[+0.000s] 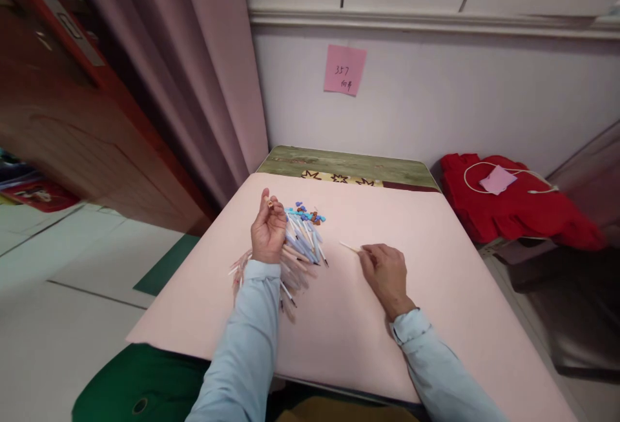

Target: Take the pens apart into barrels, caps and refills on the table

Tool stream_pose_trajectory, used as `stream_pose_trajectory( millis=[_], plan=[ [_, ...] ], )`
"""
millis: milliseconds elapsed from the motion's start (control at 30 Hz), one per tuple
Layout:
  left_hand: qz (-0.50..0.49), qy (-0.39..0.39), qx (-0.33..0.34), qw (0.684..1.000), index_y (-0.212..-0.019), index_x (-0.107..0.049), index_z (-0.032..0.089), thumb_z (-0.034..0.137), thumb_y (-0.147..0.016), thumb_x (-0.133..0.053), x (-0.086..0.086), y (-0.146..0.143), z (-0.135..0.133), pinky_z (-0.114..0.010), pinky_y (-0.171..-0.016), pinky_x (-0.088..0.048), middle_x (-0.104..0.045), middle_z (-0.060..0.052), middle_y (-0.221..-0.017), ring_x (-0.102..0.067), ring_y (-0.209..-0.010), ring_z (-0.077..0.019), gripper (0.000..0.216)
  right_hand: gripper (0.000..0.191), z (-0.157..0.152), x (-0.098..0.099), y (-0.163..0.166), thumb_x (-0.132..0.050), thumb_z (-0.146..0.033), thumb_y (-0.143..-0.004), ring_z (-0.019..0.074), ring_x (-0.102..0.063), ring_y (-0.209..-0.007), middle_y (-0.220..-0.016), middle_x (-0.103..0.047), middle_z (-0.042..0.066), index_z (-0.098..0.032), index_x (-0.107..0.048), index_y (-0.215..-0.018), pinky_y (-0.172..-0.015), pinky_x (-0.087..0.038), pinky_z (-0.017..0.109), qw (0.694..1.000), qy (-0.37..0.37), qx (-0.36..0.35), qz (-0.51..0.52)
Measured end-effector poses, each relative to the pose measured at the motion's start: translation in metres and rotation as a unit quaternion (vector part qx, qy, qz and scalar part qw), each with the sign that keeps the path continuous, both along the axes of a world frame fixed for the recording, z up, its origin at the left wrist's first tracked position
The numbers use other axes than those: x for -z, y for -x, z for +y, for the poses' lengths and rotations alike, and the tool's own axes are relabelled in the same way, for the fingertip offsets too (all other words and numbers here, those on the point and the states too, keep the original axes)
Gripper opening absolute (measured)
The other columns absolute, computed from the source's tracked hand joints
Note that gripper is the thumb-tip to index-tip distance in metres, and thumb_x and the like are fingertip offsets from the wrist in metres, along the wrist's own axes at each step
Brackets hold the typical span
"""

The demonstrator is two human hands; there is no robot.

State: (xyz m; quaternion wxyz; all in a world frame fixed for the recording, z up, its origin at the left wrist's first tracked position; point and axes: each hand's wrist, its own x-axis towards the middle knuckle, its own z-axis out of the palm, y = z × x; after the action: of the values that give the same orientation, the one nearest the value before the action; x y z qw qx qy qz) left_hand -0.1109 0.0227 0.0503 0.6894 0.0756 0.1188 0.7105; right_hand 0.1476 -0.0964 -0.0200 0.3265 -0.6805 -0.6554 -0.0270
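My left hand [269, 231] is raised over the left side of the pile, palm turned up, its thumb and fingers pinching a small tan and brown piece [270, 203] too small to name. Beside and below it lies a heap of slim pens [305, 241], pale blue, white and pinkish, some with dark tips. Just behind the heap are small blue and brown pieces [310, 216], loosely scattered. To the right, my right hand [386, 273] is closed low over the table on a thin whitish stick [347, 247] that points left. Its far end is hidden by the fingers.
Pale pink covering lies over the table [436, 318], whose patterned back edge [349, 162] meets the wall. A pink note [344, 70] is stuck on the wall. At right, red cloth [523, 212] bears a white cable. A curtain [208, 53] and wooden door stand left.
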Motion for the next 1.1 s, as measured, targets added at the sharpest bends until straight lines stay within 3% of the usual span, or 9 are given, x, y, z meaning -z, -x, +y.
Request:
stream_pose_trajectory(
  millis=[167,333,500,600,800,967,1100],
  plan=[
    [0.019,0.012,0.036,0.999,-0.131,-0.057,0.014,0.006,-0.097,-0.040,0.014,-0.011,0.001,-0.015,-0.070,-0.055,-0.068,-0.007,-0.087,-0.066,-0.074,-0.0068,0.038,0.026,0.023,-0.025,0.006,-0.051,-0.035,-0.094,0.0217,-0.062,-0.091,-0.095,-0.073,0.007,-0.022,-0.073,-0.096,-0.093,-0.037,0.035,1.000,-0.023,-0.013,0.013],
    [0.031,0.052,0.066,0.996,-0.124,-0.060,0.012,0.006,-0.096,-0.043,0.018,-0.023,-0.007,-0.015,-0.070,-0.056,-0.066,-0.007,-0.088,-0.066,-0.073,-0.0073,0.033,0.022,0.093,-0.052,0.031,-0.057,-0.037,-0.090,0.0188,-0.064,-0.079,-0.090,-0.074,0.004,-0.024,-0.075,-0.092,-0.071,-0.041,0.028,0.994,0.080,-0.047,0.054],
    [0.077,0.014,0.114,0.990,-0.126,-0.059,0.015,0.004,-0.087,-0.057,0.018,-0.027,-0.015,-0.016,-0.068,-0.056,-0.067,-0.006,-0.089,-0.066,-0.072,-0.0086,0.040,0.019,0.159,-0.051,0.066,-0.060,-0.034,-0.087,0.0166,-0.066,-0.081,-0.087,-0.075,0.002,-0.025,-0.076,-0.090,-0.069,-0.041,0.025,0.975,0.213,-0.057,0.035],
    [0.087,-0.004,0.138,0.987,-0.124,-0.060,0.015,0.005,-0.084,-0.062,0.018,-0.026,-0.017,-0.016,-0.066,-0.056,-0.067,-0.006,-0.088,-0.066,-0.071,-0.0096,0.041,0.022,0.182,-0.043,0.080,-0.060,-0.038,-0.086,0.0172,-0.067,-0.080,-0.084,-0.075,0.004,-0.022,-0.076,-0.083,-0.066,-0.041,0.024,0.968,0.247,-0.038,0.026],
    [0.084,0.016,0.161,0.983,-0.118,-0.062,0.013,0.006,-0.083,-0.063,0.019,-0.028,-0.019,-0.017,-0.062,-0.056,-0.067,-0.006,-0.083,-0.067,-0.069,-0.0115,0.036,0.027,0.207,-0.036,0.091,-0.071,-0.044,-0.075,0.0216,-0.069,-0.084,-0.088,-0.075,0.011,-0.019,-0.075,-0.084,-0.070,-0.046,0.027,0.959,0.282,-0.002,0.011],
    [0.041,0.069,0.110,0.991,-0.115,-0.063,0.014,0.003,-0.088,-0.054,0.019,-0.030,-0.015,-0.017,-0.063,-0.057,-0.069,-0.006,-0.084,-0.068,-0.068,-0.0102,0.031,0.024,0.213,-0.039,0.100,-0.077,-0.031,-0.069,0.0261,-0.070,-0.094,-0.095,-0.075,0.016,-0.015,-0.074,-0.086,-0.077,-0.049,0.030,0.959,0.285,-0.008,0.004],
    [0.012,0.099,0.073,0.992,-0.103,-0.065,0.013,0.003,-0.091,-0.048,0.018,-0.028,-0.011,-0.018,-0.067,-0.058,-0.071,-0.005,-0.083,-0.070,-0.072,-0.0105,0.023,0.015,0.210,-0.044,0.099,-0.071,-0.026,-0.075,0.0260,-0.069,-0.096,-0.095,-0.074,0.018,-0.014,-0.071,-0.084,-0.081,-0.049,0.031,0.965,0.259,-0.018,0.040]
  ],
)
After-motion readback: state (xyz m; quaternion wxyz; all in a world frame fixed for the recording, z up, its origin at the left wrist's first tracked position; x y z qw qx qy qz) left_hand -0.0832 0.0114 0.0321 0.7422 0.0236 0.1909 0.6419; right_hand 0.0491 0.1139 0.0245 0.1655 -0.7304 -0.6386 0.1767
